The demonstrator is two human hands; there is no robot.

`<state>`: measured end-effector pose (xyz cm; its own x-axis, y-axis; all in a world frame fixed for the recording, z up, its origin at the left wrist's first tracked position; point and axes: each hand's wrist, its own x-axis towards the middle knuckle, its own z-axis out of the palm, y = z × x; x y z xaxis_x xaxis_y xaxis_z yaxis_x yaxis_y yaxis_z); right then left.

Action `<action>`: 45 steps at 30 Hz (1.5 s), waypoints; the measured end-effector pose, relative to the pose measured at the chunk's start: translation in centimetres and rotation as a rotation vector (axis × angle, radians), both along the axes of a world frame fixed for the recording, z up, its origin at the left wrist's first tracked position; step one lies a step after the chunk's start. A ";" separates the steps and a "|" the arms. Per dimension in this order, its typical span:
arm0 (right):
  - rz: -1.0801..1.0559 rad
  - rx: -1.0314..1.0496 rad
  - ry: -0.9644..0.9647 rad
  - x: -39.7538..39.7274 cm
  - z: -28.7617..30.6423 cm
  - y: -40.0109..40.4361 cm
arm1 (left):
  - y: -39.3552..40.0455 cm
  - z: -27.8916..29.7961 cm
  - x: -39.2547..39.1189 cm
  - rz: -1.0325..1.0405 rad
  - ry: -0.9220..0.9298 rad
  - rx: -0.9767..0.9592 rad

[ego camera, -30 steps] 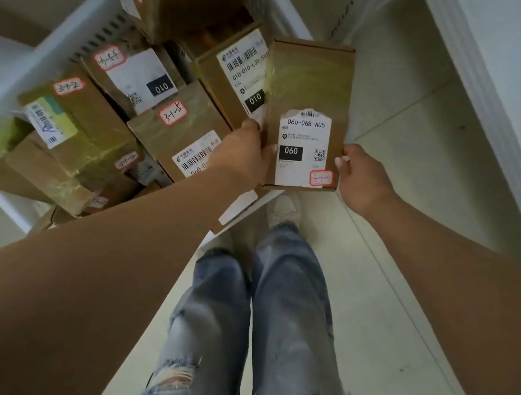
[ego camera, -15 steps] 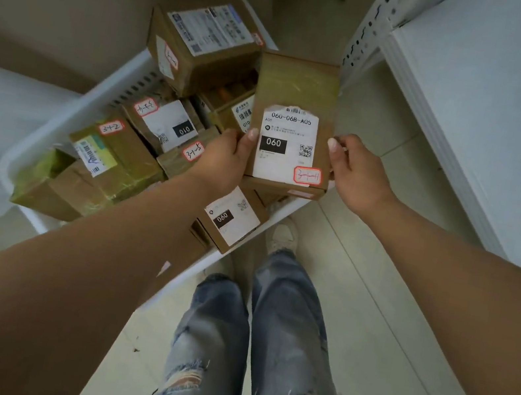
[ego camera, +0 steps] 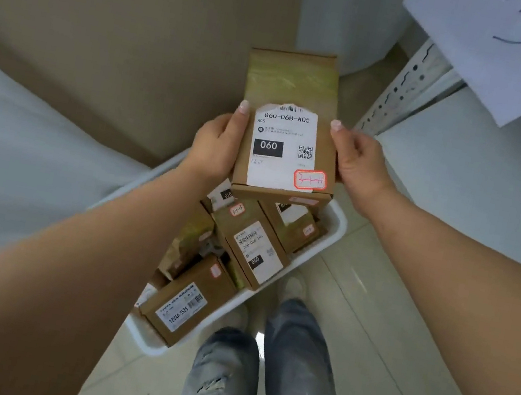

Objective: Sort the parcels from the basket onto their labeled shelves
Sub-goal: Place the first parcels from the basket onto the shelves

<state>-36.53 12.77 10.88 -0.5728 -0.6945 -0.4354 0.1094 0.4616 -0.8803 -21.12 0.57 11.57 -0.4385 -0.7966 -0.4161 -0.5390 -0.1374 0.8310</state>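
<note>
A flat cardboard parcel (ego camera: 290,126) is held label-up above the white basket (ego camera: 331,241), the left hand (ego camera: 216,146) and right hand (ego camera: 358,166) each gripping 1 long edge, likely so its handwritten sticker (ego camera: 310,181) can be read. A shelf (ego camera: 484,181) with a paper sign (ego camera: 508,49) stands to the right.

Left hand (ego camera: 217,148) and right hand (ego camera: 359,162) grip a labelled parcel (ego camera: 290,126) above the white basket (ego camera: 328,240) of parcels.
</note>
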 end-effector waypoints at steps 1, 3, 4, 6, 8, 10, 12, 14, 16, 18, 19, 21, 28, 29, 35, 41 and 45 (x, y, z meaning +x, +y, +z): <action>-0.029 -0.016 0.045 0.3 1.3 -0.2 | -0.1 1.1 0.3 -0.014 0.022 -0.038; -0.095 -0.061 0.119 0.8 4.0 -0.7 | -0.3 3.3 1.0 -0.052 0.087 -0.123; -0.119 -0.086 0.157 1.0 5.4 -1.0 | -0.4 4.2 1.3 -0.063 0.113 -0.172; -0.140 -0.129 0.277 1.6 8.0 -1.7 | -0.5 6.4 2.0 -0.067 0.157 -0.267; -0.154 -0.165 0.366 2.2 10.4 -2.0 | -0.9 8.5 2.6 -0.054 0.207 -0.313; -0.178 -0.183 0.414 2.7 12.3 -2.1 | -1.1 10.3 3.0 -0.063 0.249 -0.337; -0.206 -0.213 0.444 2.9 14.3 -1.8 | -1.1 12.4 2.9 -0.091 0.302 -0.332; -0.232 -0.217 0.486 2.8 16.5 -1.2 | -1.1 14.8 2.5 -0.132 0.300 -0.401; -0.262 -0.212 0.529 2.4 19.4 -0.7 | -1.2 17.6 1.6 -0.171 0.309 -0.485; -0.300 -0.251 0.561 1.7 23.1 -0.1 | -1.4 21.0 0.4 -0.207 0.345 -0.557; -0.321 -0.279 0.580 1.2 25.2 0.1 | -1.4 22.9 -0.3 -0.223 0.360 -0.611; -0.359 -0.325 0.636 0.2 29.5 0.6 | -1.3 26.9 -1.8 -0.241 0.384 -0.695; -0.471 -0.464 0.719 -2.4 43.4 3.8 | 0.0 41.4 -6.2 -0.349 0.563 -0.800; -0.482 -0.486 0.728 -2.6 45.4 4.3 | 0.3 43.4 -6.7 -0.364 0.585 -0.822; -0.546 -0.569 0.738 -3.3 55.9 6.4 | 1.7 53.8 -8.3 -0.425 0.685 -0.851; -0.545 -0.608 0.750 -3.1 61.6 7.7 | 2.5 60.0 -8.4 -0.463 0.695 -0.886; -0.541 -0.638 0.763 -3.1 64.5 8.2 | 2.9 63.4 -8.2 -0.470 0.704 -0.925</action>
<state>-39.61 20.99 75.39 -0.8295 -0.2450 0.5019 -0.5085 -0.0404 -0.8601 -29.32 3.51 74.96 -0.6585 -0.3715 0.6545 0.2220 0.7351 0.6406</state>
